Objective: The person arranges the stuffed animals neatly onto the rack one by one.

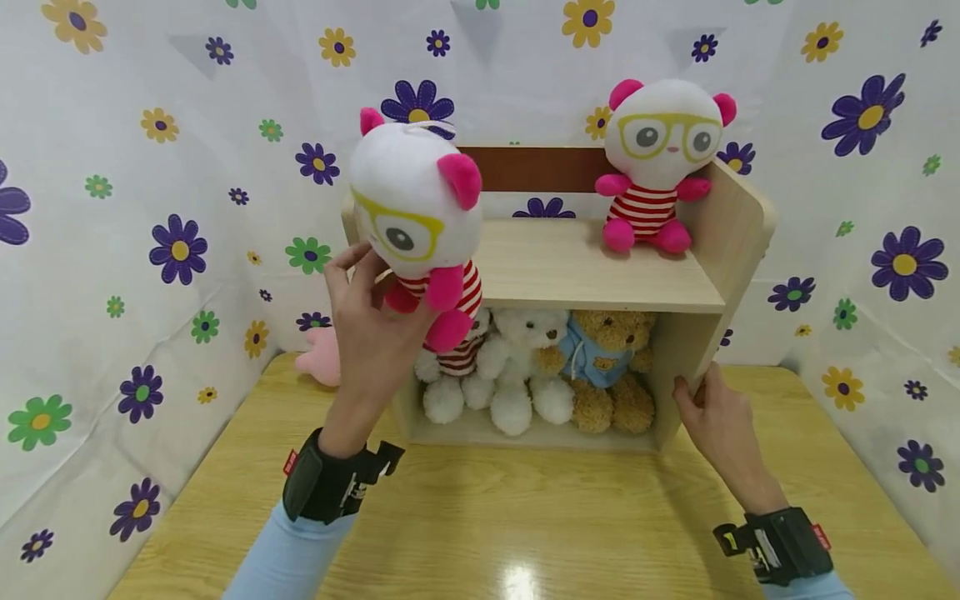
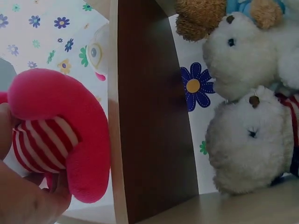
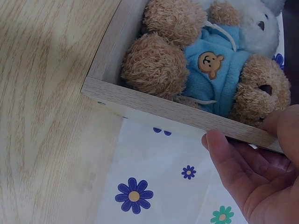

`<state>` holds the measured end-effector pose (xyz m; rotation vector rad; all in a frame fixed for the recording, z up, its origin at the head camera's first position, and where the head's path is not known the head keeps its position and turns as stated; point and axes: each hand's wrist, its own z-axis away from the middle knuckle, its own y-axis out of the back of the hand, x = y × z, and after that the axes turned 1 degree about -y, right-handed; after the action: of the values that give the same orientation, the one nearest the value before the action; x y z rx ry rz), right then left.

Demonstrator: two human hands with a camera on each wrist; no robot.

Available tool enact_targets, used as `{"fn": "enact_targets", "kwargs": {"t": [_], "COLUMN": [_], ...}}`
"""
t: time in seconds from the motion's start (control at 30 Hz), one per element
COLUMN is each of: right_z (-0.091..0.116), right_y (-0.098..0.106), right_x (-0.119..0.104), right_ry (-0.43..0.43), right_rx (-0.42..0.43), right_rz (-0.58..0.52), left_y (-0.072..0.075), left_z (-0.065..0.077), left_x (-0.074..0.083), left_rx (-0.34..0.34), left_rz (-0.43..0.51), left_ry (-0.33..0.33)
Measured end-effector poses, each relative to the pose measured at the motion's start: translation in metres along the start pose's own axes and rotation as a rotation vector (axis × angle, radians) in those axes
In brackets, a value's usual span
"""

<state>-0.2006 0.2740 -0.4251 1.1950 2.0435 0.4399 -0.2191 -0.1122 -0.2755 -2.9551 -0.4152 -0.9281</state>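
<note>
My left hand [image 1: 375, 333] grips a plush panda [image 1: 416, 196] with pink ears, yellow glasses and a red-striped body. It is held upright, turned partly sideways, at the left end of the upper shelf. In the left wrist view, the pink legs [image 2: 91, 154] hang close to the shelf board's front edge [image 2: 115, 112]. A matching plush panda [image 1: 663, 158] sits at the right end of the upper shelf [image 1: 577, 262]. My right hand [image 1: 723, 429] pinches the front edge of the wooden unit's right side panel [image 3: 182, 112], fingers outside and thumb on the inner side.
The lower compartment holds a white bear in stripes [image 1: 442, 398], a plain white bear [image 1: 513, 358] and a brown bear [image 1: 633, 408] in a blue hoodie. Left of the unit lies a pink plush [image 1: 318, 357]. A flowered cloth [image 1: 225, 167] surrounds the wooden table [image 1: 465, 517].
</note>
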Motion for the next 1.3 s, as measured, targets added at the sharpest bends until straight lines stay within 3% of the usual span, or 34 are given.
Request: {"fn": "enact_targets", "kwargs": {"t": [0.13, 0.33, 0.53, 0.9, 1.3], "right_z": [-0.001, 0.000, 0.002, 0.000, 0.000], "right_y": [0.001, 0.001, 0.001, 0.001, 0.000], "right_x": [0.001, 0.000, 0.001, 0.001, 0.000], "right_ry": [0.013, 0.007, 0.024, 0.038, 0.017], "right_rx": [0.021, 0.004, 0.003, 0.019, 0.002], "right_rz": [0.006, -0.007, -0.006, 0.007, -0.014], "left_y": [-0.012, -0.029, -0.045, -0.074, -0.097], "left_z": [-0.015, -0.032, -0.051, -0.076, -0.099], "left_x": [0.001, -0.003, -0.010, -0.014, -0.014], "left_rx": [-0.020, -0.024, -0.091, -0.092, -0.223], "left_rz": [-0.042, -0.146, -0.277, -0.453, -0.565], "left_ry": [0.044, 0.012, 0.085, 0.136, 0.146]}}
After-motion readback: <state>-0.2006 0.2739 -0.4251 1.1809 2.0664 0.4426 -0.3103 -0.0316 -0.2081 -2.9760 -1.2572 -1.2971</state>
